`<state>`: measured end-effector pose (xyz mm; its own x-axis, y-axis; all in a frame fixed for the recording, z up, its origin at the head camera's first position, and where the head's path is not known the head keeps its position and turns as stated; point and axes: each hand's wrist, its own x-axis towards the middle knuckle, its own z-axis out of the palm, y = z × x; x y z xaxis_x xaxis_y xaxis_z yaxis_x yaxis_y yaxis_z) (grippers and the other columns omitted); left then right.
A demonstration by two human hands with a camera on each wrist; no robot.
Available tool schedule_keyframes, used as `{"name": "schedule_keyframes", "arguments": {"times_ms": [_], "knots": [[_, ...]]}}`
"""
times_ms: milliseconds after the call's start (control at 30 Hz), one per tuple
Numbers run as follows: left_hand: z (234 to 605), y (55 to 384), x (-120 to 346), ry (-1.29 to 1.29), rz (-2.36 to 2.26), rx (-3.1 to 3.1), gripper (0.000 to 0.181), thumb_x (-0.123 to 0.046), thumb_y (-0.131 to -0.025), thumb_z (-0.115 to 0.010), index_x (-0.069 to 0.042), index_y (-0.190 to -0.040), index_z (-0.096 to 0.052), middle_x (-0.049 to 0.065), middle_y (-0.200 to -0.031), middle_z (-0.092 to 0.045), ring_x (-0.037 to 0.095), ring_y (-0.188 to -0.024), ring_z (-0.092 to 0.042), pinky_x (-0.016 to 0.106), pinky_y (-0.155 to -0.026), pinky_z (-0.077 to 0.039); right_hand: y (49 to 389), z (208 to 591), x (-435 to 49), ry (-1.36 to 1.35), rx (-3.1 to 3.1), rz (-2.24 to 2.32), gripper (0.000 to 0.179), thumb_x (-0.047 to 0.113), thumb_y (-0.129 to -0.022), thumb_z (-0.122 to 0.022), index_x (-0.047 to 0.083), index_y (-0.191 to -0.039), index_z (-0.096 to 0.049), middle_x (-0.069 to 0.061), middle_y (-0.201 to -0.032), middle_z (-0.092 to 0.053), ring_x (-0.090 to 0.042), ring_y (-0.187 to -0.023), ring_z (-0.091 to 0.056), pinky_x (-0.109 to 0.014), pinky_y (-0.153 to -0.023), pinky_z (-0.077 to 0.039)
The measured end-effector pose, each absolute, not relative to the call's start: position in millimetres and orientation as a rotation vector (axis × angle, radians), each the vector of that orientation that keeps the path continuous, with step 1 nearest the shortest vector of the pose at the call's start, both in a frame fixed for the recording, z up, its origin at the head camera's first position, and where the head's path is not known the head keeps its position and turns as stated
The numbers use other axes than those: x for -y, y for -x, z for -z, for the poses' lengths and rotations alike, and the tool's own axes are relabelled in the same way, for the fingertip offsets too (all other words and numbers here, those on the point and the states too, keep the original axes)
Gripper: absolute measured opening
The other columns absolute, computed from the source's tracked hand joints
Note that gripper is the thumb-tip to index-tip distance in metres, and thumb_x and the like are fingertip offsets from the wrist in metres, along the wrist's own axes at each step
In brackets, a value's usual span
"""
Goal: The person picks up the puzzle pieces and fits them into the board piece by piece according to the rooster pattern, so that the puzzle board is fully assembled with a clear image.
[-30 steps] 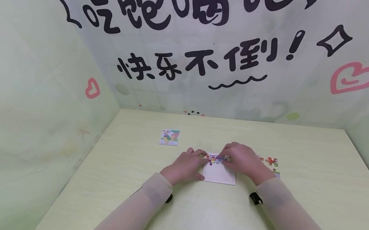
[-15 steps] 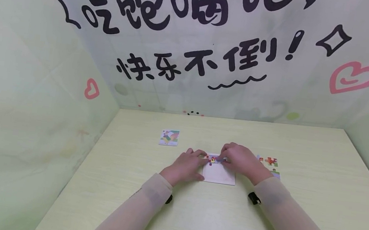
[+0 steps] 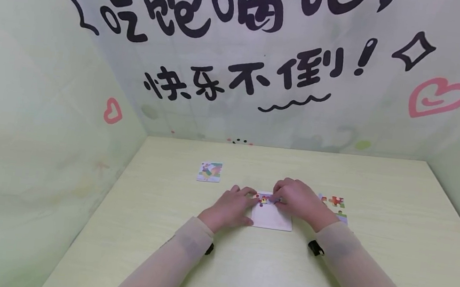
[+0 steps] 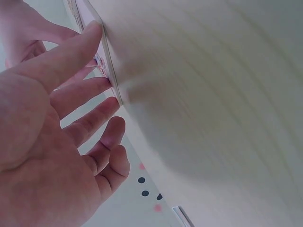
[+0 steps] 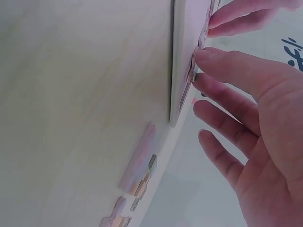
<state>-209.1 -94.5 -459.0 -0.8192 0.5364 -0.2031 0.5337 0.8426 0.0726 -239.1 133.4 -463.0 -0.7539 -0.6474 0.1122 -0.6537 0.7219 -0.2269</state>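
Note:
A white puzzle board (image 3: pixel 271 220) lies flat on the table between my hands, with a few joined colourful pieces (image 3: pixel 263 200) along its far edge. My left hand (image 3: pixel 228 208) steadies the board from the left. Its thumb touches the near left corner, while the fairly straight index and middle fingertips rest at the far left edge. My right hand (image 3: pixel 298 199) leans over the board's far right part. In the right wrist view its thumb and index finger pinch a small puzzle piece (image 5: pixel 194 68) right at the board's surface; the other fingers stay loose.
A square picture card (image 3: pixel 209 172) lies at the back left of the table. Beyond my right wrist are several loose puzzle pieces (image 3: pixel 336 201), partly hidden by the forearm. A printed cloth wall (image 3: pixel 199 116) stands behind the table.
My right hand has shifted slightly left along the board's far edge with the pinched piece. The left hand stays at the board's left side.

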Motion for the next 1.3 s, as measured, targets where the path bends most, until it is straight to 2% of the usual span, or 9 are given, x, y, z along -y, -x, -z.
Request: {"name": "schedule_keyframes", "arguments": {"times_ms": [200,533,800,1300], "knots": [[456.4,208.1,94.1,-0.816,-0.022,-2.803,0.070,-0.047,-0.089,-0.079,-0.025,-0.152,-0.054,-0.003,-0.160,-0.045,0.026,-0.129,-0.048,0.039,-0.100,-0.048,239.3,463.5,-134.5,-1.108,2.869,-0.339,0.018,0.013,-0.086,-0.084,0.016,-0.103,-0.084,-0.001,-0.107,-0.074,-0.022,-0.097,-0.066,-0.045,-0.091,-0.055],[457.8,207.8,94.5,-0.809,-0.016,-2.802,0.071,-0.047,-0.090,-0.078,-0.025,-0.152,-0.054,-0.004,-0.161,-0.045,0.025,-0.128,-0.047,0.038,-0.098,-0.048,238.7,464.5,-132.1,-1.093,2.883,-0.337,0.017,0.012,-0.086,-0.084,0.016,-0.103,-0.084,-0.001,-0.106,-0.074,-0.021,-0.096,-0.066,-0.043,-0.090,-0.057],[458.2,208.8,95.1,-0.800,-0.005,-2.808,0.075,-0.049,-0.089,-0.078,-0.019,-0.153,-0.052,-0.006,-0.162,-0.042,0.023,-0.127,-0.048,0.036,-0.098,-0.048,239.7,464.8,-131.8,-1.099,2.871,-0.335,0.015,0.013,-0.087,-0.083,0.015,-0.103,-0.085,-0.001,-0.105,-0.073,-0.021,-0.095,-0.066,-0.043,-0.088,-0.057],[460.8,206.5,95.5,-0.802,0.003,-2.804,0.075,-0.048,-0.091,-0.076,-0.019,-0.155,-0.048,-0.004,-0.164,-0.039,0.023,-0.127,-0.048,0.035,-0.097,-0.048,237.7,466.5,-131.0,-1.055,2.896,-0.408,0.015,0.012,-0.086,-0.084,0.015,-0.101,-0.084,0.000,-0.102,-0.072,-0.019,-0.092,-0.065,-0.041,-0.087,-0.057]]}}
